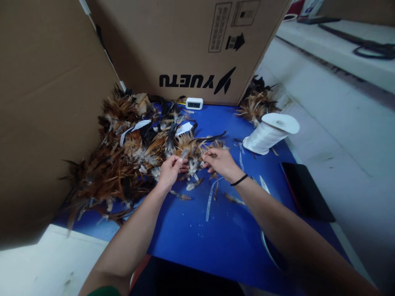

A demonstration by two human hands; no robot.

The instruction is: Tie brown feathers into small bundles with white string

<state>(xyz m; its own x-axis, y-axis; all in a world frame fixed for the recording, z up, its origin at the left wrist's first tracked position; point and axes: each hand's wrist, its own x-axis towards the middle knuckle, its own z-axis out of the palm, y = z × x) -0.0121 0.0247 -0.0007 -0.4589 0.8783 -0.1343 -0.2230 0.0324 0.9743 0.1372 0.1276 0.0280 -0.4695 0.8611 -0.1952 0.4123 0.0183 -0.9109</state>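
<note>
A large heap of brown, orange and black feathers point(108, 174) with pale fluffy bases covers the left part of the blue table. At the heap's right edge, my left hand point(171, 169) has its thumb and forefinger pinched together beside the fluff. My right hand point(221, 163), wearing a black band at the wrist, is pinched just across from it. Whatever sits between the fingertips of either hand is too small to make out. Between the two hands lies a tuft of grey-white feathers point(194, 166). Loose feathers point(182, 196) and a clear strip point(210, 201) lie nearer me.
Cardboard boxes point(185, 45) wall the back and left. A small digital clock point(194, 103) stands at the rear. On the right are a white spool point(268, 133), another feather bundle point(258, 102) and a dark phone point(305, 191). Scissors point(264, 185) lie partly under my right forearm.
</note>
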